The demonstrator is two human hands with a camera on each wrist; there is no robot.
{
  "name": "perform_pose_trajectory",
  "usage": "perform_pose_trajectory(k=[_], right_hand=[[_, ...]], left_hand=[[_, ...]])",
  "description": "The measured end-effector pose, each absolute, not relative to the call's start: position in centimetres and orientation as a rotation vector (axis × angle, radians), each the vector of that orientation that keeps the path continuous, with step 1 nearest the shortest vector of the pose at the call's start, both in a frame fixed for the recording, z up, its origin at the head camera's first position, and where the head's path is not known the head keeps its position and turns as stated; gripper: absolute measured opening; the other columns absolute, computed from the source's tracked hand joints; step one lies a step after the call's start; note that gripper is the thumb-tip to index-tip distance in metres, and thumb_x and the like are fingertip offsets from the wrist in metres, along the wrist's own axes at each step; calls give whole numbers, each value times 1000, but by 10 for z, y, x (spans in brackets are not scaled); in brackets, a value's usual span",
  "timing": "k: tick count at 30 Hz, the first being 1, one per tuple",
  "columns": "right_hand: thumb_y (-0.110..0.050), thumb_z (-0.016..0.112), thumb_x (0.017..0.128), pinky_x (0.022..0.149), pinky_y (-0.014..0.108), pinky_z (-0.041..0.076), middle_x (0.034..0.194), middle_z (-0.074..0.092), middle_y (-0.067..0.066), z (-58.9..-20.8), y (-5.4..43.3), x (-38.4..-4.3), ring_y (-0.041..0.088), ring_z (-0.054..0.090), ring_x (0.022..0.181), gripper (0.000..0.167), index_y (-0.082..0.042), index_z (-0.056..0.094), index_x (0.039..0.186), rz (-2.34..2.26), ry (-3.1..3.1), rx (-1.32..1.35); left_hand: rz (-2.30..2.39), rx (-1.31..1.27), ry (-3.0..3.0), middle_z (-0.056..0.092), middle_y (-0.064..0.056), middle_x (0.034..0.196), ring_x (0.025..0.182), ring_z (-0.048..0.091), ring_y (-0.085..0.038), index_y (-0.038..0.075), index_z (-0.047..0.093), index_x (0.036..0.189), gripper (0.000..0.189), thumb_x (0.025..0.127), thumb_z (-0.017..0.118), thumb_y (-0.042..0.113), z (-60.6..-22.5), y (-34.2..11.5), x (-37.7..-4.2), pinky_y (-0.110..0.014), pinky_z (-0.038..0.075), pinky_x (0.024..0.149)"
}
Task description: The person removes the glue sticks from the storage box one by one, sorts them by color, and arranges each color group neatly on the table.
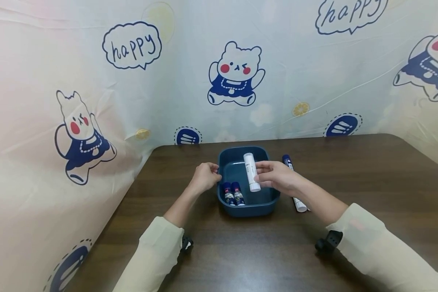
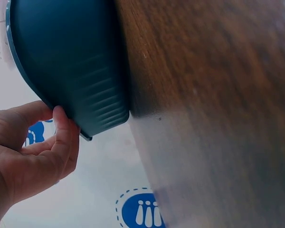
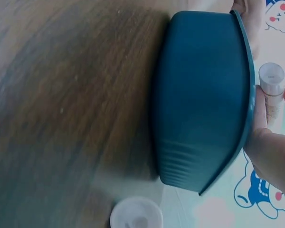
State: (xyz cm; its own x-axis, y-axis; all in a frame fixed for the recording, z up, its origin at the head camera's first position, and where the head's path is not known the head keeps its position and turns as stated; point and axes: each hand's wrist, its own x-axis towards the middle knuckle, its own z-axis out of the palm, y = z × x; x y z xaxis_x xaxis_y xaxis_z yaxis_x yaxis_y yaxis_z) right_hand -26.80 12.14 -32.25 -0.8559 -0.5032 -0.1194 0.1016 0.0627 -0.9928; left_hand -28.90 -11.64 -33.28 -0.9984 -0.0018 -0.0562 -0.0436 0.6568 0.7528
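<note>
Soft, fairly even light, with pale glare across the tabletop point(image 2: 204, 166), blurry in both wrist views.

"happy" point(image 1: 133, 48) in speech bubbles point(image 1: 132, 34), on backdrop point(image 1: 190, 89) (twice)

Both hands point(image 1: 203, 177) point(image 1: 280, 177) pinch, the forearms point(image 1: 323, 201) stretched forward, angled inward

A Screened-Off Spot Indoors

Printed cloth point(image 1: 190, 81), creased in places, surrounds a brown wood-grain table point(image 1: 248, 251) at the back and both sides. Cartoon animals point(image 1: 236, 87) and speech bubbles point(image 1: 132, 45) reading "happy" give it a homely look, but whether this is a home, an office or a workshop cannot be told.
</note>
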Motion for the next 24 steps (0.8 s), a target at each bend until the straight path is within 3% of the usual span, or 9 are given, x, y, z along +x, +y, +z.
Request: perform_pose_trajectory(k=[9,24], right_hand=[[-6,62,87,94,39,42,135,38,24,-318,141,-262,33,46,111,66,3,25,141,-1835,1967,-365],[-7,57,89,88,29,46,134,32,27,-322,198,-251,19,50,103,70,8,14,143,-1850,2010,-377]], left_hand=[[1276,-25,2816,58,-13,100,78,61,-20,-3,56,121,36,86,61,4,-333,-118,-289,-31,53,74],[1278,-24,2814,58,-13,102,78,61,-19,-2,56,120,35,86,61,5,-334,-118,-289,-31,53,73]])
